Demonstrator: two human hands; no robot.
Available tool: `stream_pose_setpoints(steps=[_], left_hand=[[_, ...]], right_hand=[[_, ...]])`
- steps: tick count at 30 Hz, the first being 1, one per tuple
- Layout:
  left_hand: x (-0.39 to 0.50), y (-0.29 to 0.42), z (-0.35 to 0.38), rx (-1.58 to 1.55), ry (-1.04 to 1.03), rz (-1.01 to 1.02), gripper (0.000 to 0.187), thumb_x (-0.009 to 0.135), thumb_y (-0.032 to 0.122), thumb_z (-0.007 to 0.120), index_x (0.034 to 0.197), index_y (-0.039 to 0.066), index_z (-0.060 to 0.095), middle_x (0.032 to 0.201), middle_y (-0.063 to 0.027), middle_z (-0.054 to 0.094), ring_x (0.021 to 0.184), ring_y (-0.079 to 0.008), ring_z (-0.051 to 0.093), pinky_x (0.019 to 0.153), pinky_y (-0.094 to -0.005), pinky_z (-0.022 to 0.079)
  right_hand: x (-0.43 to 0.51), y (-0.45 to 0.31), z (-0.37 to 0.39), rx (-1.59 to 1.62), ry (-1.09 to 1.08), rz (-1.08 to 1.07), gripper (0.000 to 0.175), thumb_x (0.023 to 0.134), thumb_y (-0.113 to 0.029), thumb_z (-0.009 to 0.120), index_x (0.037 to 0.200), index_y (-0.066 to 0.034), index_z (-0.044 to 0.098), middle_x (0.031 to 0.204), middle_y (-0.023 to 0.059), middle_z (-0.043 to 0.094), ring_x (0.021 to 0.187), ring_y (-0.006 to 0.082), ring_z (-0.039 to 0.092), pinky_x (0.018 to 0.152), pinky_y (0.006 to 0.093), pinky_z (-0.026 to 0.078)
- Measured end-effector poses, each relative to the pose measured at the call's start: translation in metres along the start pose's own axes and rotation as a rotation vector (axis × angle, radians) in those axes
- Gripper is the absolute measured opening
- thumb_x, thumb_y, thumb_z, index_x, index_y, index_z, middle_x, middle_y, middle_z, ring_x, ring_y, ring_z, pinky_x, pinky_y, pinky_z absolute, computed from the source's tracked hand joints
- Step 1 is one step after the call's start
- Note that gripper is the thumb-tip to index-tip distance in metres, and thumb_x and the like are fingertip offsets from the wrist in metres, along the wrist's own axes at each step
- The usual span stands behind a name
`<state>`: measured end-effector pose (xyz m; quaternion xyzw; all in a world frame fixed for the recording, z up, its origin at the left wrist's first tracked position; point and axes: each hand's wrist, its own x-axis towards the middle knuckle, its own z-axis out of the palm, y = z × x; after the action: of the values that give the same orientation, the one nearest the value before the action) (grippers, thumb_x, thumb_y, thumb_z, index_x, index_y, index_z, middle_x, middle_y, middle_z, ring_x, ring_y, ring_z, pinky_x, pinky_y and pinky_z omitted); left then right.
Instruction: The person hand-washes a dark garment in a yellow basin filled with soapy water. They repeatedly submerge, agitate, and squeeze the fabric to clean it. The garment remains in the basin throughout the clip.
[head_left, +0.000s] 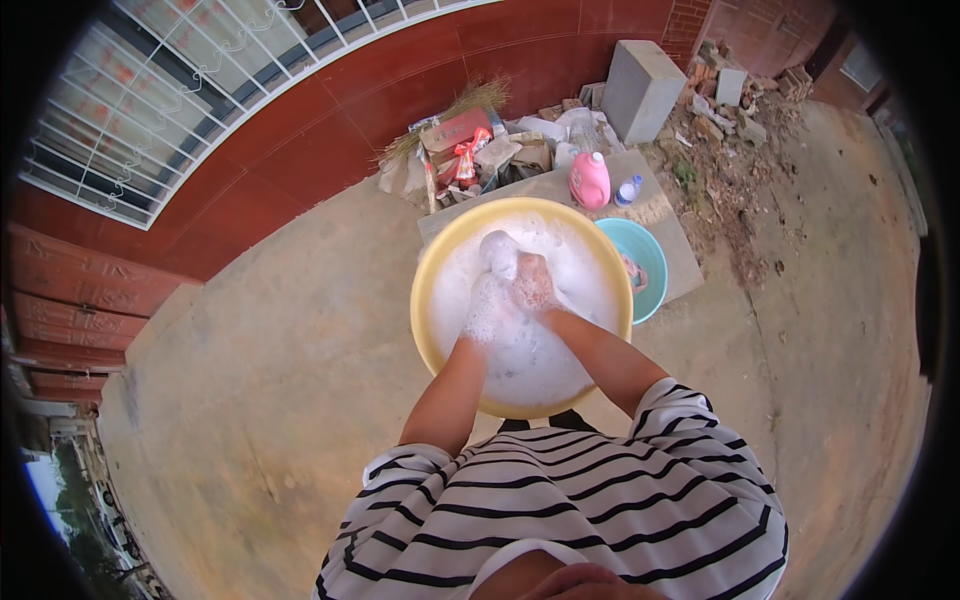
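Note:
A large yellow basin (421, 315) full of white suds (540, 375) stands in front of me. Both my hands are in it, close together near the middle. Thick foam coats my left hand (491, 300), so its fingers are hidden. A rounded, foam-covered lump (499, 249) shows just beyond it; whether this is cloth or part of that hand, I cannot tell. My right hand (533, 281) is curled beside the lump, knuckles up, with thinner suds on it. What either hand grips is hidden by foam.
Right of the basin, a turquoise basin (651, 262) holds a pinkish cloth (637, 274). A pink jug (590, 181) and a small bottle (627, 191) stand behind on a slab (667, 214). Clutter (495, 150) and a grey block (641, 94) line the red wall (315, 120).

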<state>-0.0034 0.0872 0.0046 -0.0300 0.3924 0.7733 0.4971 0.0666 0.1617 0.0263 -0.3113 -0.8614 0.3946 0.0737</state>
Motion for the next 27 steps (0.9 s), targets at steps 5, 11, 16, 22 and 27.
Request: stream_pose_setpoints(steps=[5, 11, 16, 22, 27], left_hand=[[0.0, 0.01, 0.018, 0.113, 0.173, 0.002, 0.03, 0.104, 0.031, 0.056, 0.12, 0.008, 0.06, 0.089, 0.0021, 0.057, 0.073, -0.0035, 0.054, 0.064, -0.0183, 0.049], [-0.001, 0.023, -0.002, 0.537, 0.345, 0.108, 0.029, 0.099, 0.026, 0.061, 0.114, 0.001, 0.062, 0.095, -0.0047, 0.065, 0.081, -0.0147, 0.064, 0.068, -0.0262, 0.053], [0.029, -0.003, -0.037, 1.365, 0.441, 0.555, 0.038, 0.094, 0.03, 0.065, 0.114, -0.003, 0.063, 0.101, -0.0159, 0.068, 0.092, -0.0298, 0.067, 0.08, -0.0377, 0.054], [0.034, 0.009, -0.046, 1.293, 0.223, 0.247, 0.042, 0.099, 0.034, 0.057, 0.125, 0.002, 0.062, 0.12, -0.0151, 0.065, 0.11, -0.0287, 0.063, 0.095, -0.0392, 0.05], [0.009, 0.013, -0.043, 0.347, 0.277, 0.004, 0.047, 0.102, 0.039, 0.052, 0.134, 0.006, 0.06, 0.136, -0.0133, 0.062, 0.124, -0.0255, 0.059, 0.107, -0.0387, 0.047]], right_hand=[[0.002, 0.006, -0.004, -0.013, -0.223, -0.046, 0.056, 0.085, -0.039, 0.069, 0.119, 0.005, 0.063, 0.127, 0.0298, 0.058, 0.126, 0.045, 0.048, 0.109, 0.0472, 0.041], [0.022, 0.046, -0.013, -0.172, 0.069, -0.027, 0.059, 0.084, -0.026, 0.068, 0.137, -0.0045, 0.053, 0.134, 0.0281, 0.053, 0.126, 0.0461, 0.048, 0.108, 0.0565, 0.037], [0.044, 0.087, 0.005, -0.57, -0.058, -0.428, 0.054, 0.085, -0.027, 0.064, 0.136, -0.0108, 0.056, 0.132, 0.0222, 0.055, 0.125, 0.044, 0.049, 0.105, 0.0587, 0.039], [0.066, 0.108, 0.011, -0.58, -0.265, -0.19, 0.042, 0.091, -0.028, 0.057, 0.122, -0.0003, 0.065, 0.123, 0.0239, 0.063, 0.119, 0.0409, 0.057, 0.104, 0.0455, 0.047], [0.059, 0.081, 0.001, -0.113, -0.297, 0.114, 0.052, 0.09, -0.033, 0.06, 0.129, 0.0013, 0.059, 0.123, 0.0244, 0.063, 0.122, 0.0416, 0.055, 0.105, 0.0465, 0.045]])
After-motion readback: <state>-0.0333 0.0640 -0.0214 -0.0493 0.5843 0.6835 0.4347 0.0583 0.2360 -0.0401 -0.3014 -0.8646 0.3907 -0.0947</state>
